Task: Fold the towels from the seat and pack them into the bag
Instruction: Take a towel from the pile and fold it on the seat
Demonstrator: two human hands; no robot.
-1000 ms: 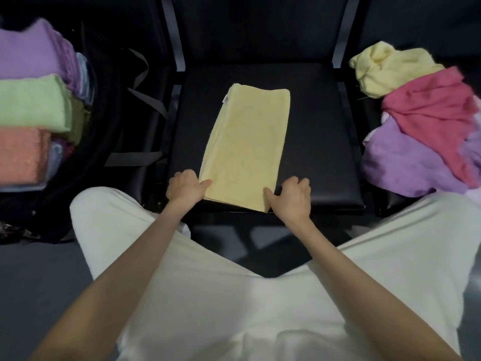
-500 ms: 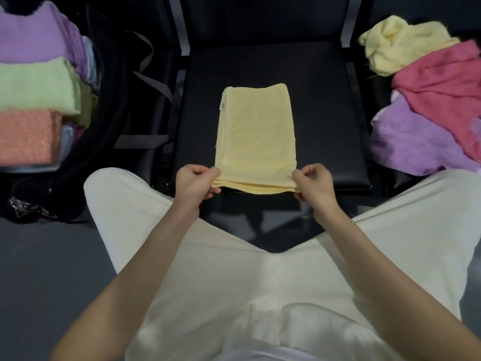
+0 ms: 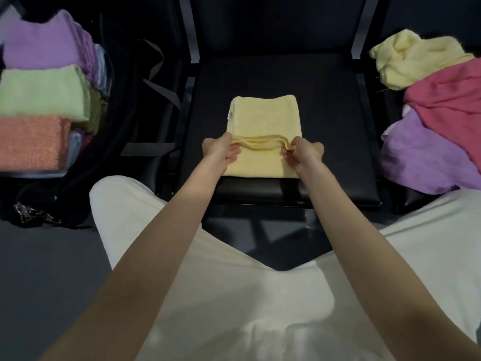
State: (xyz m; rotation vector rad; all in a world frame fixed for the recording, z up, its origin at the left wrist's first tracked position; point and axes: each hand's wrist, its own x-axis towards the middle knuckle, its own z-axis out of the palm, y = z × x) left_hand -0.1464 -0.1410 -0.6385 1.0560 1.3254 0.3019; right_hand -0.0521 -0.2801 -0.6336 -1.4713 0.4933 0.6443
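Note:
A pale yellow towel (image 3: 263, 118) lies folded on the black seat (image 3: 335, 131) in front of me. My left hand (image 3: 221, 151) pinches the left corner of its near end and my right hand (image 3: 303, 152) pinches the right corner. That end is lifted and carried over the towel's middle, so a doubled flap lies below my hands. An open black bag (image 3: 130, 121) at the left holds folded purple (image 3: 44, 45), green (image 3: 41, 91) and orange (image 3: 31, 143) towels. Unfolded yellow (image 3: 413, 58), pink (image 3: 447, 100) and purple (image 3: 421, 160) towels are heaped on the seat to the right.
My knees in white trousers (image 3: 234, 295) fill the lower view, close to the seat's front edge. Grey bag straps (image 3: 161, 92) hang between bag and seat. A metal clasp (image 3: 26, 212) lies on the grey floor at the lower left.
Both hands took the towel's near corners, lifted them off the seat's front edge and carried them away from me over the towel, shortening it.

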